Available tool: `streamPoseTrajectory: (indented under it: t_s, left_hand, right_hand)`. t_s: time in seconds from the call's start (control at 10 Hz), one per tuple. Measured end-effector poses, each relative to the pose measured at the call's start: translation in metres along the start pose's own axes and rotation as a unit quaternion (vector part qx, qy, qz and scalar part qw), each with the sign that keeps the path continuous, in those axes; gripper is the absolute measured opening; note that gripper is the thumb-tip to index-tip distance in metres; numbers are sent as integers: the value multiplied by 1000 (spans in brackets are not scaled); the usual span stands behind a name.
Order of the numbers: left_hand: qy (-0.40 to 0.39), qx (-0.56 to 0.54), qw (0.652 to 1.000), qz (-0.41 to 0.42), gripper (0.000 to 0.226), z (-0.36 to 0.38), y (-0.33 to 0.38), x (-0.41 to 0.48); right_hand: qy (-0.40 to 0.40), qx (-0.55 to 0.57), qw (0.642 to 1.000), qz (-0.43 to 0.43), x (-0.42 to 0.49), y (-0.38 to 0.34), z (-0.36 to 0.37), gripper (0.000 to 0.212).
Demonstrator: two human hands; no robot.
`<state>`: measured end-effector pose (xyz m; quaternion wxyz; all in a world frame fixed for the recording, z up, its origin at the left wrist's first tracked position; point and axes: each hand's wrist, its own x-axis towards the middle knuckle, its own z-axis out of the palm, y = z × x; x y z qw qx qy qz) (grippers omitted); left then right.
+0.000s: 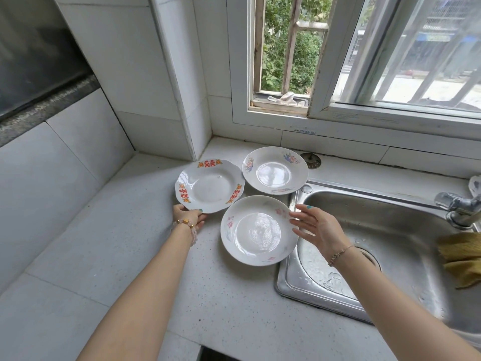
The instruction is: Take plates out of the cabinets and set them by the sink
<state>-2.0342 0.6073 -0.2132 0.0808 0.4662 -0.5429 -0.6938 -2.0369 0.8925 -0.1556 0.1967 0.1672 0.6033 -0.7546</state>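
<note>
Three white plates lie on the speckled counter (145,256) left of the steel sink (385,246). The scalloped plate with red and orange marks (209,186) is at the left, and my left hand (188,216) grips its near rim. A plate with faint blue and pink flowers (274,170) sits in the back by the wall. The nearest plate, with pale pink flowers (259,230), overlaps the sink's left rim. My right hand (316,226) hovers open at this plate's right edge, fingers spread, holding nothing.
A chrome tap (458,207) stands at the sink's right end, with a yellow cloth (463,259) draped below it. A round metal cap (311,160) sits on the counter behind the sink. The window (286,61) above is partly open. Tiled walls close the corner at left.
</note>
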Motion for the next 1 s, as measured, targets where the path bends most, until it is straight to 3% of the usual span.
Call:
streamPoseTrajectory:
  t_s: [0.2,0.3,0.4,0.6,1.0]
  left_hand:
    - [-46,43,998,-6,40,-6,2,-8]
    - [-60,47,997,6,28,-11,-1,-19]
    - [-45,38,998,38,27,-16,-6,-35]
    - [-65,84,992,68,31,-29,-17,-65]
    - [-117,95,985,84,27,-34,-21,-116]
  right_hand:
    - [73,-84,994,-19,6,14,-16,29]
    - [45,-148,987,49,6,26,-15,27]
    - [30,-140,986,90,7,37,-10,20]
    - [79,-211,973,42,20,38,-6,19]
    - [16,-122,991,55,-3,36,-26,29]
